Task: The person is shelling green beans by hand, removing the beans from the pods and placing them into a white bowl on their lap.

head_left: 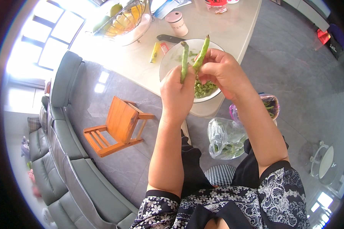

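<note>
A long green bean pod is split lengthwise into two halves. My left hand (177, 92) grips the left half of the pod (184, 61), and my right hand (222, 71) pinches the right half (202, 52). Both hands hover over a white bowl (171, 55) on the table edge. Shelled green beans (204, 89) lie in the bowl, partly hidden by my hands.
The pale table (225, 26) also carries a wire fruit basket (122, 21), a pink-lidded jar (177, 23), a black-handled knife (170, 38) and a yellow lighter (154, 52). On the floor are a small wooden chair (116, 128), a clear bag of pods (223, 139) and another bag (270, 107). A grey sofa (61, 152) runs along the left.
</note>
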Tool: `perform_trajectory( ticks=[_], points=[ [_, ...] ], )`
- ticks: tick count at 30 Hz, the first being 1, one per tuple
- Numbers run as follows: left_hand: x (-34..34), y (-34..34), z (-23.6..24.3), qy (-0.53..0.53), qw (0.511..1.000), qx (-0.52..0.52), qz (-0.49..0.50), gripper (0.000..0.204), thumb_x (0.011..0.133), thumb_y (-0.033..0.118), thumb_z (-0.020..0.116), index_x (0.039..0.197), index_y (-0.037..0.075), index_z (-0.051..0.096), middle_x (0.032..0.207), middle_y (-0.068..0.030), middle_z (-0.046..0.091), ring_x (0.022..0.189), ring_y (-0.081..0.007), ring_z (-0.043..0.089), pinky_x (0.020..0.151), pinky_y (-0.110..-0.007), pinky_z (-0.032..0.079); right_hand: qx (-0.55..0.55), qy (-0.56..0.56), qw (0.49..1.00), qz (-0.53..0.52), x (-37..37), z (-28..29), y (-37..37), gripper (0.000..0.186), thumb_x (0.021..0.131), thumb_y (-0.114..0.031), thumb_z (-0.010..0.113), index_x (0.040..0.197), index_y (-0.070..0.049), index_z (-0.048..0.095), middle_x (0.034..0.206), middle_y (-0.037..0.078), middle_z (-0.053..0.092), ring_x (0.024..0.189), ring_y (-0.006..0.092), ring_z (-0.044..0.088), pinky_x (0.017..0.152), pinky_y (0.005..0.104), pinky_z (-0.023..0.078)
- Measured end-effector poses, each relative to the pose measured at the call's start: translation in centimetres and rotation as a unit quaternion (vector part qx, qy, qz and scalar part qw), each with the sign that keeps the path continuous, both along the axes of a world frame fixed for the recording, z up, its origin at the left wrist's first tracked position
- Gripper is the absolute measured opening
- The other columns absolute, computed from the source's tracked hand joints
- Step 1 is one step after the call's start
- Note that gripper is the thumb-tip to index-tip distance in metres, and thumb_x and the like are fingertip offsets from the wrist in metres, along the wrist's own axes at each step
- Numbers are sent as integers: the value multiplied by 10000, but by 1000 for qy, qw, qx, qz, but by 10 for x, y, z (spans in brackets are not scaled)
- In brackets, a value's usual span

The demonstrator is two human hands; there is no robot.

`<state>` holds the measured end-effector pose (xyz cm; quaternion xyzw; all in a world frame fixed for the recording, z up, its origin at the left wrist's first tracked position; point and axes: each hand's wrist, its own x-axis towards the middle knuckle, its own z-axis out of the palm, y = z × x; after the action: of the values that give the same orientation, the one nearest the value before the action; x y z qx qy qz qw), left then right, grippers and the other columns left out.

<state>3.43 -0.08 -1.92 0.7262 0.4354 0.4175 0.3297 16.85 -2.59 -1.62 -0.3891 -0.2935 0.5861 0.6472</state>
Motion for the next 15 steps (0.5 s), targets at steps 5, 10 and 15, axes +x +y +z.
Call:
perform_trajectory(
  ticks=[5,10,15],
  points=[
    [-5,4,4,16,999,-26,-26,184,864,157,558,804,-16,574,699,-167,554,632,-291,542,594,-359,425,-8,-5,1000,11,6,-1,1,126,732,30,553,857,18,565,758,68,574,624,128,542,560,242,456],
    [-6,2,7,67,996,53,-15,121,838,114,579,862,-3,593,766,-156,575,706,-324,563,632,-367,446,-13,-39,999,13,6,-9,5,128,751,2,545,877,18,565,774,68,572,631,126,546,542,245,458],
    [-10,5,4,100,990,104,-8,124,823,108,596,897,9,614,786,-134,592,717,-283,580,645,-345,452,-75,-47,996,19,-1,0,4,134,784,-39,534,898,19,572,785,71,577,638,118,563,469,225,436]
  ],
)
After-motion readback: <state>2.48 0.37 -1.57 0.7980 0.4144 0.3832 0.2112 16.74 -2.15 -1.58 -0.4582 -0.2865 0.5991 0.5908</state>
